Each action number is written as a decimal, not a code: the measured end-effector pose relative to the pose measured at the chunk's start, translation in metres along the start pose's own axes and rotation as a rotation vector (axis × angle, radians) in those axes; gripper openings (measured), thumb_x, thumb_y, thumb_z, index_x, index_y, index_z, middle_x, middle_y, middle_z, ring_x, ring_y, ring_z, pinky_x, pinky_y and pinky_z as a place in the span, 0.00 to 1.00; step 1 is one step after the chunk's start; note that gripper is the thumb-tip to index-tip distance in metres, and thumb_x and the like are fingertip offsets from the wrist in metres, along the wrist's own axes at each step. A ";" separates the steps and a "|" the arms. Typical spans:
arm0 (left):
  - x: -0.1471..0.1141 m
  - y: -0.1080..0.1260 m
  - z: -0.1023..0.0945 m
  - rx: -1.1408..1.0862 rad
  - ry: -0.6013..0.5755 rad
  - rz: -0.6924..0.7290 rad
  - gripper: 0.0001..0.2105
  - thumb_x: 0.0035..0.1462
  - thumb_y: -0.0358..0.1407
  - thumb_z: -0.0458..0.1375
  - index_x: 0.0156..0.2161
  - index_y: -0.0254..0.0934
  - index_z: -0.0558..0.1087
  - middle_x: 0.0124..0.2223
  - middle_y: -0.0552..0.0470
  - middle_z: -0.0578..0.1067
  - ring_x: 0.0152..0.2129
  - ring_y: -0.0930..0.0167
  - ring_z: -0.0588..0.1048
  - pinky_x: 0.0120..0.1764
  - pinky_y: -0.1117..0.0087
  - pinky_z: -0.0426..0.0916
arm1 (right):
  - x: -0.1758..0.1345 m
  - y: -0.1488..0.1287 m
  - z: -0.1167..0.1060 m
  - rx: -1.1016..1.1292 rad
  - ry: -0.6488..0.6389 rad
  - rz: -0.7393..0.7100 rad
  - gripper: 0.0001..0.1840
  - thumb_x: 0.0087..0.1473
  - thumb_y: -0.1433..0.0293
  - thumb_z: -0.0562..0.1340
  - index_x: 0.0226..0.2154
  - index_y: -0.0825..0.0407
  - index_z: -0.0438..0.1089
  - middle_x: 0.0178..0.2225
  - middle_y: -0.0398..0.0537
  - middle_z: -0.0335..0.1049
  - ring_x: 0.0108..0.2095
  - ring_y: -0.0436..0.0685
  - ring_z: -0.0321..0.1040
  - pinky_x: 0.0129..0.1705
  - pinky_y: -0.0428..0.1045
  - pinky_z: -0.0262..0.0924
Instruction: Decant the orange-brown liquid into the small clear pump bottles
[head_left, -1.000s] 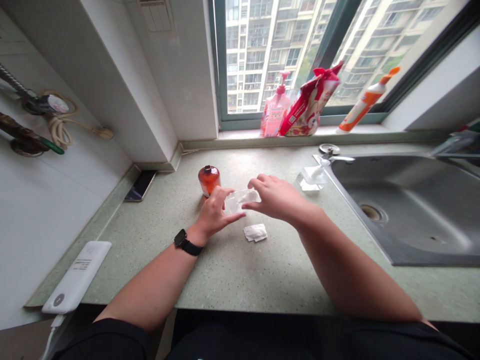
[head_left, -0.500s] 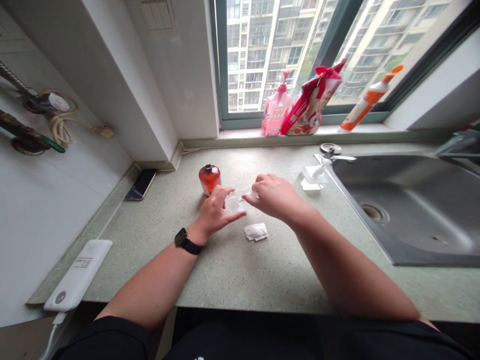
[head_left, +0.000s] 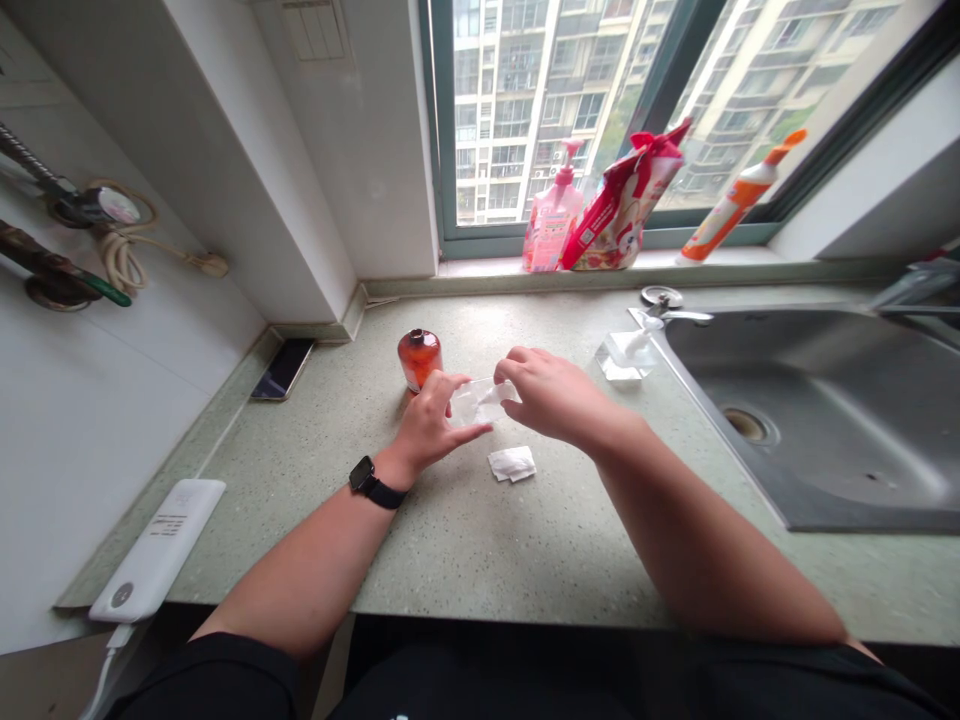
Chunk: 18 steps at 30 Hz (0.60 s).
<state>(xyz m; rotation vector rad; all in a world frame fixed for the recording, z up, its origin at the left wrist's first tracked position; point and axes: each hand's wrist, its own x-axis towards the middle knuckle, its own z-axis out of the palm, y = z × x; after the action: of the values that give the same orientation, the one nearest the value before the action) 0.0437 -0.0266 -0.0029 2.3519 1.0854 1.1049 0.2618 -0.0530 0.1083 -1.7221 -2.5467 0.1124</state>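
Over the counter, a small clear rectangular plastic container [head_left: 474, 403] with something whitish in it is held between my hands. My left hand [head_left: 429, 428], a black watch on its wrist, grips the container's left side between thumb and fingers. At the right end, my right hand [head_left: 551, 392] has its fingers and thumb curled around the edge; exactly what they pinch is hard to make out. Just behind my left hand stands an uncapped amber bottle [head_left: 420, 357]. A folded white tissue [head_left: 512, 463] lies in front of the container.
A clear pump dispenser [head_left: 627, 352] stands by the steel sink [head_left: 825, 520] on the right. On the left are a phone [head_left: 283, 369] and a white power bank [head_left: 157, 550] with a cable. A pink pump bottle [head_left: 553, 228], red bag [head_left: 622, 210] and orange bottle [head_left: 727, 215] line the windowsill.
My right hand has shifted slightly, its thumb moving right so more of the container shows. My left hand, the bottle and the tissue have stayed in place.
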 end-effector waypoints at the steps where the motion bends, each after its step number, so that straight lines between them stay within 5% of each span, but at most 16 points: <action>1: 0.000 0.000 0.000 0.000 0.001 0.005 0.33 0.56 0.56 0.71 0.59 0.41 0.70 0.45 0.51 0.72 0.28 0.74 0.71 0.34 0.67 0.73 | 0.002 -0.001 0.001 -0.008 0.002 0.012 0.12 0.62 0.68 0.62 0.47 0.51 0.78 0.51 0.56 0.76 0.49 0.63 0.72 0.45 0.53 0.63; 6: 0.000 0.000 0.000 -0.001 0.003 0.012 0.32 0.57 0.56 0.71 0.59 0.41 0.70 0.44 0.51 0.72 0.27 0.74 0.70 0.33 0.68 0.72 | 0.008 -0.003 0.003 -0.047 -0.014 0.102 0.24 0.70 0.55 0.55 0.36 0.52 0.81 0.47 0.59 0.77 0.49 0.66 0.73 0.47 0.56 0.64; 10: 0.000 0.000 0.000 0.004 0.002 0.007 0.33 0.56 0.57 0.70 0.59 0.41 0.70 0.45 0.51 0.72 0.27 0.74 0.71 0.34 0.67 0.73 | 0.003 -0.001 0.003 -0.008 0.000 0.094 0.24 0.66 0.48 0.61 0.44 0.50 0.79 0.49 0.57 0.77 0.48 0.66 0.74 0.46 0.56 0.64; 13: 0.000 0.000 0.000 0.002 0.002 0.006 0.34 0.56 0.57 0.71 0.59 0.41 0.70 0.45 0.51 0.73 0.28 0.74 0.71 0.35 0.67 0.74 | -0.003 0.000 0.002 0.023 0.029 0.031 0.23 0.60 0.53 0.68 0.52 0.49 0.74 0.52 0.55 0.75 0.51 0.65 0.73 0.47 0.54 0.64; 18: 0.000 0.000 0.000 0.005 -0.003 0.005 0.33 0.56 0.57 0.71 0.59 0.41 0.71 0.45 0.50 0.73 0.28 0.74 0.71 0.35 0.66 0.74 | -0.001 -0.002 0.004 -0.009 -0.016 -0.006 0.16 0.60 0.70 0.64 0.51 0.51 0.74 0.53 0.56 0.75 0.51 0.64 0.72 0.47 0.54 0.64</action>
<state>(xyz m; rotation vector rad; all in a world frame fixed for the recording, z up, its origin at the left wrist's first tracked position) 0.0440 -0.0263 -0.0029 2.3606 1.0829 1.1009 0.2603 -0.0551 0.1044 -1.7238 -2.5678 0.1149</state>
